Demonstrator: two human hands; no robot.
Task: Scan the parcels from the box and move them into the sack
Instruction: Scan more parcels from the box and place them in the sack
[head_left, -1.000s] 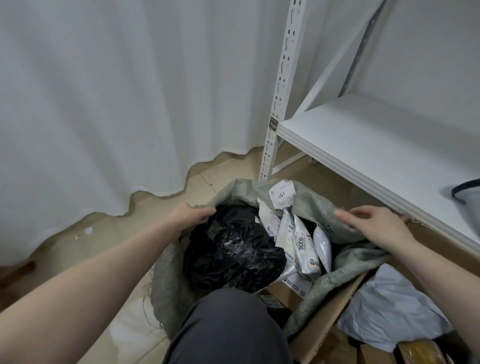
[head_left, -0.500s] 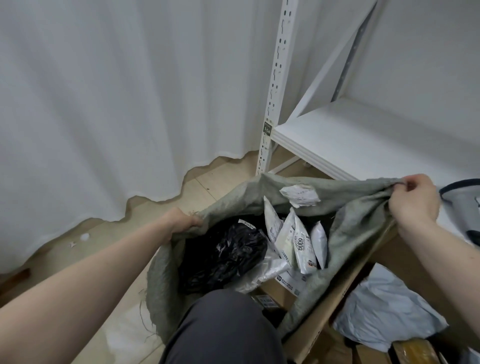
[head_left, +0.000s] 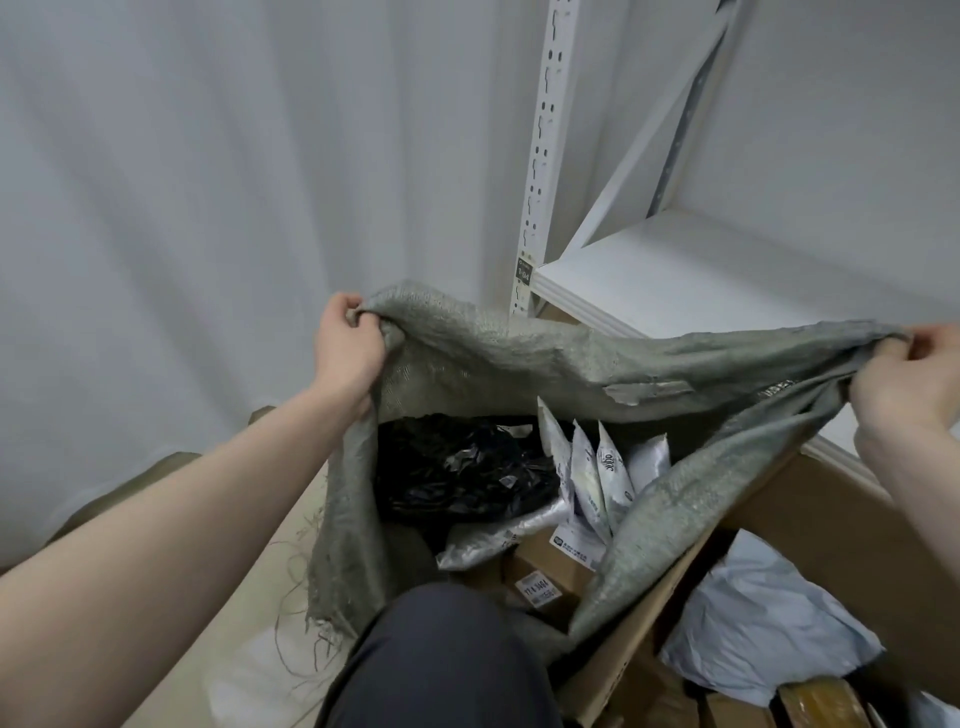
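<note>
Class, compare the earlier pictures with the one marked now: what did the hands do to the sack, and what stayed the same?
Both hands took hold of the sack rim and raised it: the left hand grips the left edge, the right hand the right edge, stretching the mouth wide. The black parcel, the white parcels inside and the cardboard box stayed put.

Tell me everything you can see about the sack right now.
The sack is grey-green woven material, coarse and crumpled, with loose threads fraying from its left edge. Its mouth is open and pulled wide: the left hand grips one corner of the rim, the right hand grips the other. It sits on the floor beside the cardboard box, with its right side draped over the box's edge. Inside lie a black plastic bag, several white pouches standing upright, and a brown carton.
</note>
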